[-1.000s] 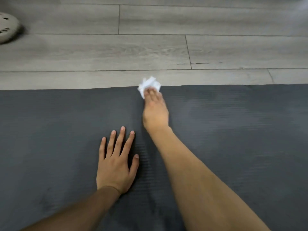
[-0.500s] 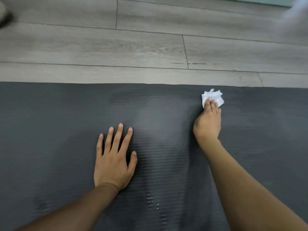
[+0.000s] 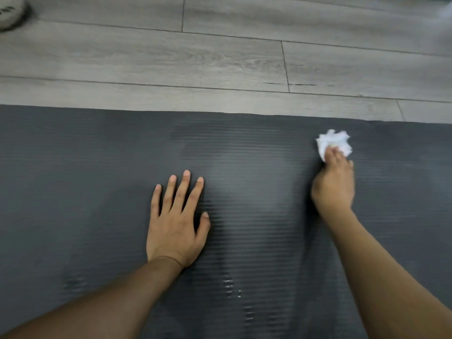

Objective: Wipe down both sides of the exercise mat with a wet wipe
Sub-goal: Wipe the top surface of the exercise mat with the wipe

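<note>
A dark grey ribbed exercise mat (image 3: 73, 182) lies flat across the lower part of the view. My left hand (image 3: 177, 221) rests flat on it, fingers spread and straight. My right hand (image 3: 333, 184) reaches out to the right and presses a crumpled white wet wipe (image 3: 333, 141) onto the mat near its far edge; the fingertips lie on the wipe, and I cannot tell whether they grip it. Damp, shiny streaks show on the mat between and below my hands.
Grey wood-plank floor (image 3: 220, 59) runs beyond the mat's far edge. A pale round object (image 3: 9, 14) sits on the floor at the top left corner, mostly cut off by the frame.
My right hand has slid the wipe to the right along the mat's far edge, from above my left hand to well right of it. My left hand stayed put.
</note>
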`<state>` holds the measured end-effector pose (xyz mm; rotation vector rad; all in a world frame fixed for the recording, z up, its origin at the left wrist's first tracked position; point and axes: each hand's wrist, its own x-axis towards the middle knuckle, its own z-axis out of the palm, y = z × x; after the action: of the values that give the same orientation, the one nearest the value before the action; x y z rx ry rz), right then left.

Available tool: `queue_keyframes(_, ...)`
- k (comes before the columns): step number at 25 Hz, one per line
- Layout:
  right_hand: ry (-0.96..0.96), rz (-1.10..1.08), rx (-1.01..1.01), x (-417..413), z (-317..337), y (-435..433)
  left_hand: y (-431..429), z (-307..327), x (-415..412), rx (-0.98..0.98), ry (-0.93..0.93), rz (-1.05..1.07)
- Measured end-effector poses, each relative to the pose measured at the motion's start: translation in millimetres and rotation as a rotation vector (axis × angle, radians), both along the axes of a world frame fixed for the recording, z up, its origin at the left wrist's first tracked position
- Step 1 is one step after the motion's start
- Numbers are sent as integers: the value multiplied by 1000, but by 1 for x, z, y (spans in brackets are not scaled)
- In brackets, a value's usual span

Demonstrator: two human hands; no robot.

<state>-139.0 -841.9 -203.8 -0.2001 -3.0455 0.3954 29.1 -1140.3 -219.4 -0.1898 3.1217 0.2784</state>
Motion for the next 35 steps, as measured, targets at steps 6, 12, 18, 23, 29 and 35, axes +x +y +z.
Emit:
queue_keyframes(6,14,363,-204,27,-15,-144,-2,-1,1,-13,-4,2)
queue_keyframes(12,79,716,-31,31,-13,-107,-3,-1,1,7,3,-4)
queue_keyframes(18,149,-48,-102,38,-18,24,1,-1,1,-15,8,23)
queue_keyframes(23,199,31,-113,34,-21,24,1,-1,1,-55,24,38)
queue_keyframes(29,235,8,-135,36,-16,21,20,27,17,-119,20,166)
queue_keyframes(35,157,6,-69,41,-9,19,32,20,184,35,-3,302)
